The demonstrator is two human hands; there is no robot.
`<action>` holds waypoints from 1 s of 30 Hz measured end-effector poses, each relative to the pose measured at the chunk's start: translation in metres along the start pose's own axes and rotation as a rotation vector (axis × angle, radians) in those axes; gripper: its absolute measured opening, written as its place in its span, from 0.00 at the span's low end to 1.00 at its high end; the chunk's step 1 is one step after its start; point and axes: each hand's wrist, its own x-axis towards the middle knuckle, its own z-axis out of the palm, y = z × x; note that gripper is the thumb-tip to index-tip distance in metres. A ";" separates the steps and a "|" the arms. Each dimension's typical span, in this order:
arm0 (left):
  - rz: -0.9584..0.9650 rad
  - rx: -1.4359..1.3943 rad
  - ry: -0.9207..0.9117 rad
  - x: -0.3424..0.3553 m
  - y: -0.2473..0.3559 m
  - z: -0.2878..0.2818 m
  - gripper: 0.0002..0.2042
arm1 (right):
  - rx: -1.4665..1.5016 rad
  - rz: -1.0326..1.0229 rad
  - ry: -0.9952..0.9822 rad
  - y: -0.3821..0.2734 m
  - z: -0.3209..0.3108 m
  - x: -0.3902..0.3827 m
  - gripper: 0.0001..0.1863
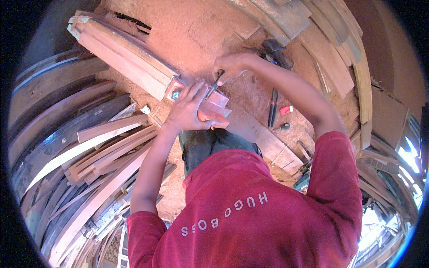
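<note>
My left hand [190, 109] is wrapped over a short reddish wooden piece [216, 107], fingers across its top and thumb on the near side. Just beyond it, my right hand [232, 68] is closed around a thin dark hand tool [214, 85]. The tool slants down toward the wood beside my left fingertips; its exact kind does not show clearly. A long pale timber beam [127, 64] runs from the far left to the wood under my left hand. Part of the wooden piece is hidden by my fingers.
Sawdust [187, 35] covers the ground. To the right lie a dark power tool [278, 52], black bars with red bands [273, 107] and a small red box [286, 110]. Cut strips [116, 149] are heaped at left; stacked boards [326, 58] stand at far right.
</note>
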 end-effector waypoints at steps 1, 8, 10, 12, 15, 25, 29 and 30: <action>-0.005 -0.005 -0.010 0.000 0.000 -0.001 0.52 | -0.002 0.008 0.003 -0.001 0.001 0.001 0.18; -0.013 0.009 -0.026 0.001 0.002 -0.004 0.53 | -0.084 0.278 -0.158 -0.012 -0.004 0.020 0.18; -0.032 0.042 -0.035 0.001 0.004 -0.004 0.53 | -0.060 0.116 -0.091 -0.005 0.000 0.008 0.18; -0.020 0.038 -0.031 0.001 0.004 -0.005 0.53 | -0.047 0.034 -0.067 0.007 0.004 0.007 0.18; -0.026 0.022 -0.029 0.002 0.004 -0.004 0.53 | -0.039 -0.004 0.004 0.004 0.003 0.003 0.18; -0.009 0.036 -0.031 0.003 0.006 -0.006 0.53 | 0.137 0.531 -0.162 0.011 0.007 0.020 0.19; -0.032 0.037 -0.045 0.001 0.006 -0.005 0.53 | 0.050 0.002 0.105 0.011 0.010 0.001 0.19; -0.032 0.027 -0.052 0.000 0.004 -0.004 0.54 | 0.022 -0.032 0.102 0.010 0.008 0.002 0.19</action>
